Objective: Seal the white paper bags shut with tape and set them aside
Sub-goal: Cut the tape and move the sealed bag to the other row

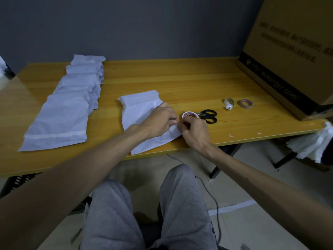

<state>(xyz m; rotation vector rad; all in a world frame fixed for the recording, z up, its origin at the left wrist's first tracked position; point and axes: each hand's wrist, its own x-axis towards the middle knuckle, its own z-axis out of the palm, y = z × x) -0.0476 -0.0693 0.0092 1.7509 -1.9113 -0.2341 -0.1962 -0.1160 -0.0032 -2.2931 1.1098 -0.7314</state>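
A white paper bag (138,112) lies flat near the front edge of the wooden table (180,82). My left hand (158,121) rests on the bag's right side, its fingers curled and pinching at the right edge. My right hand (193,130) meets it there, fingers curled and pinching the same edge of the bag. Whether a strip of tape is between the fingers cannot be made out. A white tape roll (189,114) sits just behind my right hand. A row of overlapping white paper bags (72,103) lies on the table's left side.
Black-handled scissors (209,115) lie right of the tape roll. Farther right are a loose white tape ring (228,103) and a brown tape roll (245,103). A large cardboard box (292,56) fills the back right corner. More white paper (311,145) hangs off the table's right.
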